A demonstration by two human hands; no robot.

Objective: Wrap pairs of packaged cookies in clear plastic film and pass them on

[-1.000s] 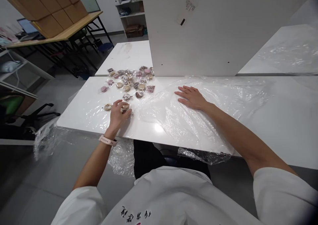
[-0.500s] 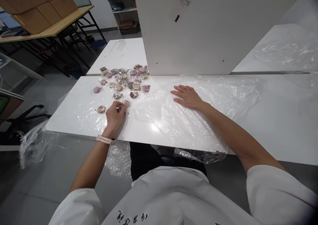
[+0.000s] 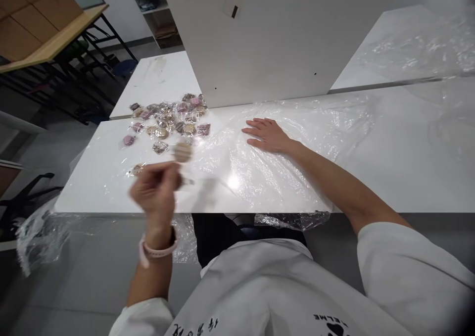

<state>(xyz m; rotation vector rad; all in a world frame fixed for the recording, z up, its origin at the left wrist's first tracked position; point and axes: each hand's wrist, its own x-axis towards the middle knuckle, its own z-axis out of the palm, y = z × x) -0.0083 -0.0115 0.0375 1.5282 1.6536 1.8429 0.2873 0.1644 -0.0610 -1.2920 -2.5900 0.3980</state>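
Left hand (image 3: 156,187), blurred, grip indistinct; packet (image 3: 182,152) beside it, blurred. Boxes (image 3: 39,22), cut off at left. Label (image 3: 230,4), cut off above, print illegible.

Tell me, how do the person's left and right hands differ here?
Pose: the left hand has curled fingers with a packet at their tips, while the right hand is open and flat on the plastic.
Sharpness: the left hand looks blurred, the right hand crisp.
Wrist: the left hand's has a pale pink band, the right hand's none.
Shared: both are ungloved.
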